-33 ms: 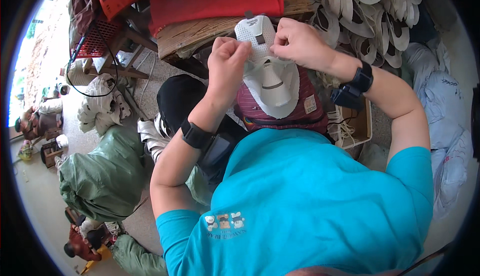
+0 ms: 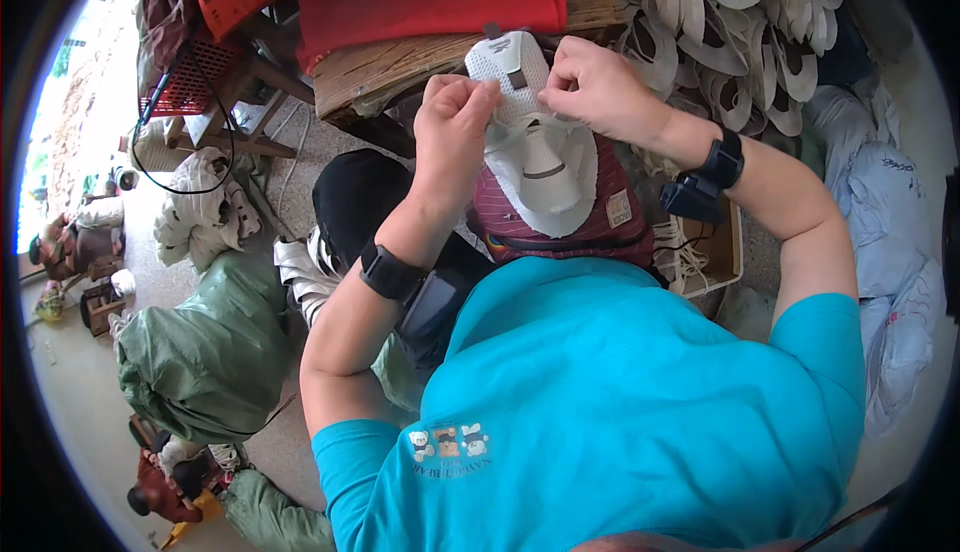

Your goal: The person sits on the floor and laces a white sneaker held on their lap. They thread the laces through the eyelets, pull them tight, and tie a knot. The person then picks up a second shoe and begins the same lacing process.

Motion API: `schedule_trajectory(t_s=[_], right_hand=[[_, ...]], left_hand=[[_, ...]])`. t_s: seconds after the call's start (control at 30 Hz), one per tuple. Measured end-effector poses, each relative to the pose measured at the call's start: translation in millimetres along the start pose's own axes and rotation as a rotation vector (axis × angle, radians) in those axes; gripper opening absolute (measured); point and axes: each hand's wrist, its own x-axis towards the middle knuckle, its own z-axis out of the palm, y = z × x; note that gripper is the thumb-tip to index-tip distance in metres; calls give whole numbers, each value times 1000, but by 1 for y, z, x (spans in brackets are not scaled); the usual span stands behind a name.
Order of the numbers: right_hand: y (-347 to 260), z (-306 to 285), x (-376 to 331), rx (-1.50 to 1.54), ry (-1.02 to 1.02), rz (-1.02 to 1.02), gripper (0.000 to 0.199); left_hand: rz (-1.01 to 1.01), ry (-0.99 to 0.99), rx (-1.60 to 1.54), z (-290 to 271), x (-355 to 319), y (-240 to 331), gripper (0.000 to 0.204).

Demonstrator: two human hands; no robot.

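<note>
A white shoe upper (image 2: 547, 214) lies over the maroon cloth (image 2: 505, 214) on my lap, its toe toward me. The perforated tongue (image 2: 516, 102) stands up at the far end, with a dark label on it. My left hand (image 2: 450, 127) is closed in a pinch at the left side of the tongue. At its right side my right hand (image 2: 605, 90) pinches too, thumb against fingers. A thin white shoelace (image 2: 523, 132) seems to run across the upper between both hands; its ends are hidden in my fingers.
Ahead is a wooden table (image 2: 400, 67) with red cloth (image 2: 430, 2). Stacked pale shoe uppers (image 2: 735, 37) hang at the far right. A box of white laces (image 2: 735, 242) sits right of my lap. A green sack (image 2: 215, 352) lies left; other people (image 2: 170, 477) sit farther left.
</note>
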Motion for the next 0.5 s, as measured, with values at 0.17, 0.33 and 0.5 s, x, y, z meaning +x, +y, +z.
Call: schedule_trajectory(t_s=[0.17,0.33,0.5], right_hand=[[-36,-26,9,782,-48,297,16],[-63,-58,31,-89,198,-339,19],[-26,-18,14,-559,-25,-342,20]], left_hand=[[242,-148,53,-1,-8,41,23],[180,-143,-418,-15,-3,85,18],[255,-167,-626,-20,-1,107,19]])
